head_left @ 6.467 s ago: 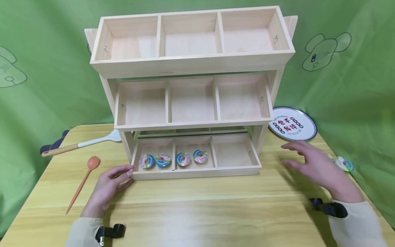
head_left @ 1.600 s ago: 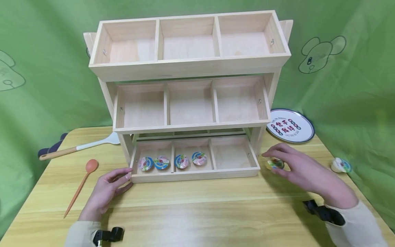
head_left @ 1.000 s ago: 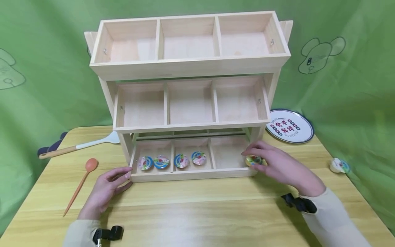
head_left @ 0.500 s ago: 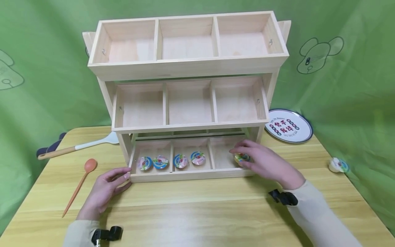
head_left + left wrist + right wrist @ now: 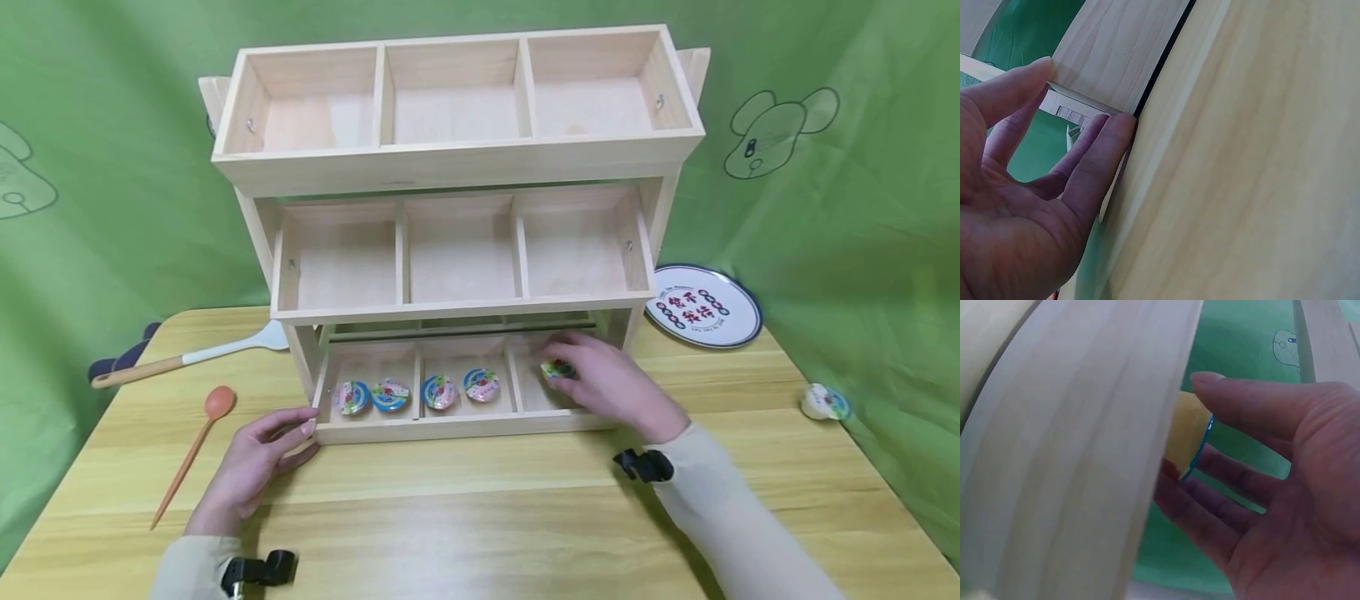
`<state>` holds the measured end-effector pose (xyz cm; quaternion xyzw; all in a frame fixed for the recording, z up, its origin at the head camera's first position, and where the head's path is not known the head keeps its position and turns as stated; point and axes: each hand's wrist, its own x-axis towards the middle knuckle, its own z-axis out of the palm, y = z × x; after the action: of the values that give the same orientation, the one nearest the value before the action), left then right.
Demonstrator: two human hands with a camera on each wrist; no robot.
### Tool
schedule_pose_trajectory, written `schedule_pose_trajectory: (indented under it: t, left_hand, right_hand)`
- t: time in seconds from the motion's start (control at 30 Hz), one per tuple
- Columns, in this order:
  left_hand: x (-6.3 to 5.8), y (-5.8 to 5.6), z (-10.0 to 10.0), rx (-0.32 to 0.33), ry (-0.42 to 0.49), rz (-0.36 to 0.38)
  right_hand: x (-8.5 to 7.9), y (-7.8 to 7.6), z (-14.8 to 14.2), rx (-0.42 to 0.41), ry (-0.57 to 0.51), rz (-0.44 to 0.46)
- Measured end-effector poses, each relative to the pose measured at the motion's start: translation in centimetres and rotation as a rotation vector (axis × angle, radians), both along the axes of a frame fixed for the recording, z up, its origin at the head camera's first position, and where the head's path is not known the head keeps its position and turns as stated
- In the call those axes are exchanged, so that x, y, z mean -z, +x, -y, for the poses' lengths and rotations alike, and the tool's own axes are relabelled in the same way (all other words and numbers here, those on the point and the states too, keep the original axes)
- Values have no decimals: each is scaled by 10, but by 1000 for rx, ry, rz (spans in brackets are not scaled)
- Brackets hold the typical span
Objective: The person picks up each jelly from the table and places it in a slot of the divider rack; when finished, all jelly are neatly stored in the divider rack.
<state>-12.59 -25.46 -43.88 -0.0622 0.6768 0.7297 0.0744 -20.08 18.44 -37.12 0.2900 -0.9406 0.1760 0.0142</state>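
Observation:
A three-tier wooden rack (image 5: 457, 154) stands at the back of the table. Its bottom tray (image 5: 465, 432) holds jelly cups, two in the left compartment and two in the middle one. My left hand (image 5: 255, 467) grips that tray's left front corner between thumb and fingers. Inside the right compartment, my right hand (image 5: 600, 379) holds a yellow jelly cup (image 5: 558, 369) between thumb and fingers. In the right wrist view this jelly cup (image 5: 1186, 434) is partly hidden behind the tray's front board. One more jelly cup (image 5: 827, 402) lies tipped on the table at far right.
A white plate (image 5: 705, 306) with a blue rim lies right of the rack. To the left are a spatula (image 5: 195, 356) with a wooden handle and an orange spoon (image 5: 198, 442). Green cloth (image 5: 825, 208) hangs behind and at the sides.
My right hand picked up the yellow jelly cup at the right and carried it left, over the tray's edge and into the right compartment. The left hand stayed at the corner.

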Motion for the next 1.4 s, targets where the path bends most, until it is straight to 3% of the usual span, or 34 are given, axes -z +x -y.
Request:
schedule_pose_trajectory:
  t: [0.6, 1.2, 1.4]
  left_hand:
    - [2, 0, 0, -5, 9, 1]
    - [1, 0, 0, -6, 8, 13]
    - [1, 0, 0, -5, 11, 11]
  right_hand:
    - [17, -19, 21, -5, 70, -1]
    - [22, -24, 32, 39, 168, 10]
    - [15, -20, 32, 47, 147, 3]
